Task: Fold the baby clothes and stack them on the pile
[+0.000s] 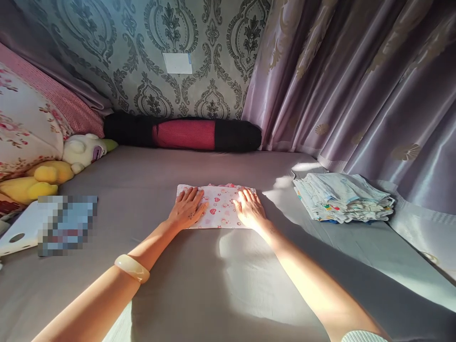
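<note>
A white cloth (221,211) with pink hearts and small prints lies folded into a rectangle on the grey bed sheet (178,294). A bit of pink fabric peeks out along its far edge. My left hand (188,208) rests flat on the cloth's left end, fingers stretched out. On the right end lies my right hand (250,209), likewise flat with its fingers extended. Neither hand grasps the cloth; both press on top of it. A pale bangle (131,268) circles my left wrist.
To the right stands a stack of folded light cloths (344,197) beside the purple curtain (320,85). A black and red bolster (183,134) lies along the wall. Plush toys (83,151), a white box-like item (30,228) and a blurred-out item (69,225) are at left.
</note>
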Demonstrator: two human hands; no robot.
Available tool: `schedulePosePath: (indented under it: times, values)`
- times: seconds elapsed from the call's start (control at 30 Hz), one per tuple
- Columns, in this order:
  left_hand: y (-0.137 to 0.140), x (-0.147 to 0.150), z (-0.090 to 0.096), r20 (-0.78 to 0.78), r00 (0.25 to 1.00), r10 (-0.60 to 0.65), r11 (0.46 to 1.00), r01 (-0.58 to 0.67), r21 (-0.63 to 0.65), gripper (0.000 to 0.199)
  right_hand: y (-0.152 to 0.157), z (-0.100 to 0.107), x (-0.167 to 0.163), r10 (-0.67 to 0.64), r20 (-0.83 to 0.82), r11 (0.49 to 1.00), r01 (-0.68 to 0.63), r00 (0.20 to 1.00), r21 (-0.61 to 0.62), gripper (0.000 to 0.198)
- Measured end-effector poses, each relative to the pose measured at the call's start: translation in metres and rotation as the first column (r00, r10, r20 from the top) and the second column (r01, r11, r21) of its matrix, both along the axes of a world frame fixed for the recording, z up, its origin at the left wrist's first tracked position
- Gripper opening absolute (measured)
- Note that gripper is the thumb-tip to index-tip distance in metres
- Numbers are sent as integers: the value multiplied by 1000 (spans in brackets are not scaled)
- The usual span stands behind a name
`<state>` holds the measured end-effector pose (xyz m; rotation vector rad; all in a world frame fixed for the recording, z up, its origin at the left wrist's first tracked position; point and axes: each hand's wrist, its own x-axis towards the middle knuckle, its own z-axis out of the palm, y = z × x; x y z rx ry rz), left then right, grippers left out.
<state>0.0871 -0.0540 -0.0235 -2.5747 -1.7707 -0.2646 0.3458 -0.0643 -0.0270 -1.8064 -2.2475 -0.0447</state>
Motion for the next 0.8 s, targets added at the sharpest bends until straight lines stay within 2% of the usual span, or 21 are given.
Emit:
schedulePosePath:
  times: [0.17,0.5,0.67,0.8]
  values:
    - [0,0,0,-2,1000,2,1000,-2,22,61,0,-1,0,-3,-5,1000,3,1000,24,54]
    - [-2,2,7,14,1000,9,1000,-8,-17,59,0,9,-7,-36,8,998,36,999,-50,50]
    - [-10,23,11,23,1000,-12,1000,11,7,58,-2,15,-31,15,25,1000,-14,1000,-17,51]
    - [-12,42,5,58,997,-41,998,38,52,54,-3,10,-48,57,-17,998,-57,998,-8,52]
